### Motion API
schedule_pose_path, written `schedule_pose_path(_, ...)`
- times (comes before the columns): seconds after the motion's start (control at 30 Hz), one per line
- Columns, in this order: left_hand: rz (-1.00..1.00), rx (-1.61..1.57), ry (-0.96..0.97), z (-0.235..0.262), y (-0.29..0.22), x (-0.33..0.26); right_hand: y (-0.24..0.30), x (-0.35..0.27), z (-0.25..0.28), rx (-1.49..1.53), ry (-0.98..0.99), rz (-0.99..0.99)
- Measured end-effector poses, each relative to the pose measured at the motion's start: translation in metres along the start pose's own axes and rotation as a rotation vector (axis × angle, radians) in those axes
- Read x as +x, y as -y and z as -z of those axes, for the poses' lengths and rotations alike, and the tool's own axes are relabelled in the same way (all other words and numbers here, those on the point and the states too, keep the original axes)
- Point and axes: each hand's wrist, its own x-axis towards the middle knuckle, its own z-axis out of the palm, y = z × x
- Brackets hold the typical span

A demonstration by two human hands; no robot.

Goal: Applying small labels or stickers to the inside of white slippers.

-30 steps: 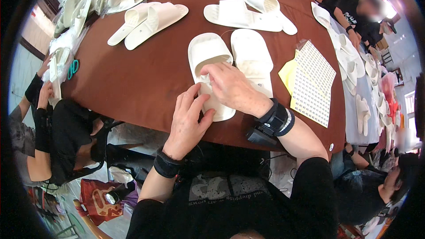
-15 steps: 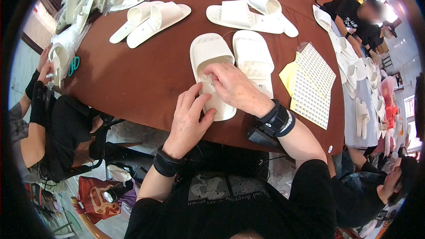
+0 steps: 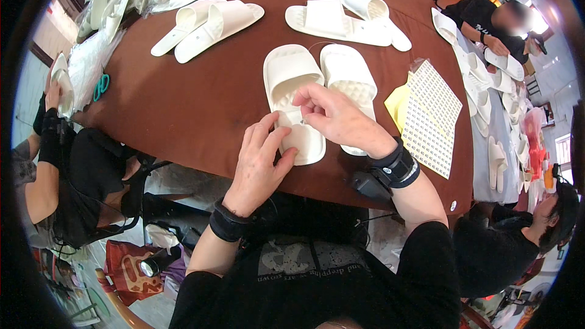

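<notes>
A: ok so where's the slipper being worked on? Clock centred on it pls

B: It's the white left slipper, flat on the table, toe at 12. Its mate, the right slipper, sits just beside it at 3.

A: And the hands?

B: Left hand is at 7, fingers bent and loosely spread, thumb well apart over the heel. Right hand comes in from 4, thumb and index tips close together above the insole. Can't tell if they're pinching anything tbh.

A: Other stuff?

B: Sticker sheet further out at 3, slipper pairs at 10 and 1, teal scissors at 9.
</notes>
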Motion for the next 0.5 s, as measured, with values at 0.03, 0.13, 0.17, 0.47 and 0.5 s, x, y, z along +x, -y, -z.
schedule_pose_path(0.03,0.000,0.000,0.000,0.000,0.000,0.000,-0.003,-0.002,0.001,0.014,0.020,0.002)
schedule_pose_path(0.13,0.003,0.003,-0.002,-0.001,0.000,0.000,-0.006,-0.005,-0.001,0.012,0.058,0.003)
schedule_pose_path(0.17,0.007,0.003,0.001,-0.002,0.000,0.000,-0.007,-0.006,-0.002,-0.006,0.076,0.003)
schedule_pose_path(0.47,0.006,0.005,-0.003,-0.002,0.001,-0.002,-0.009,-0.008,-0.015,-0.203,-0.066,0.197)
schedule_pose_path(0.5,0.003,0.006,-0.004,-0.002,0.001,-0.001,-0.010,-0.008,-0.015,-0.203,-0.067,0.196)
